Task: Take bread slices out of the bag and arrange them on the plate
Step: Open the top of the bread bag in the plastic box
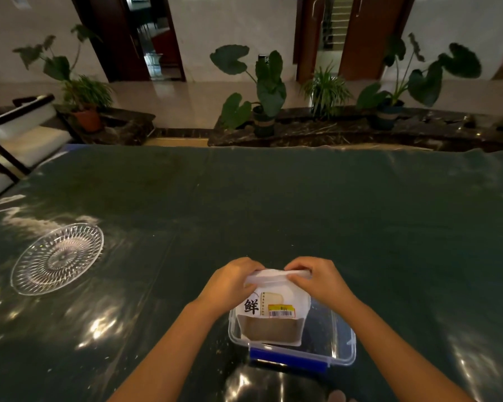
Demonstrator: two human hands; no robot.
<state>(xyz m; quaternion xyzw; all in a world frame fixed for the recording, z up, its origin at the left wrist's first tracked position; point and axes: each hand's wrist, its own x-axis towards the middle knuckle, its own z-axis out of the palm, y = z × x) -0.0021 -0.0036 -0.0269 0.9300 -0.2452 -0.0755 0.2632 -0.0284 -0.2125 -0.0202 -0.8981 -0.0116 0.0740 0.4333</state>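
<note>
Both hands were on the bread bag [273,311] at lower centre of the frame, and this was the opening step. The left hand [230,282] and the right hand [317,281] were each curled shut, pinching the sealed top strip of the bag from opposite ends. The bag stood upright inside a clear plastic box [343,343] with a blue clip, its long axis running bottom to top, mouth up and tilted slightly away from the camera, printed face and barcode label toward the wearer.

The risks, as I read it: a hard pull could have torn the thin film unevenly, or lifted the bag and dragged the light box across the slick desk [273,198]. Squeezing too low would have crushed the slices, which showed only faintly through the window.

The glass plate [24,274] sat empty at middle left, well apart, so every slice faced a long carry.
</note>
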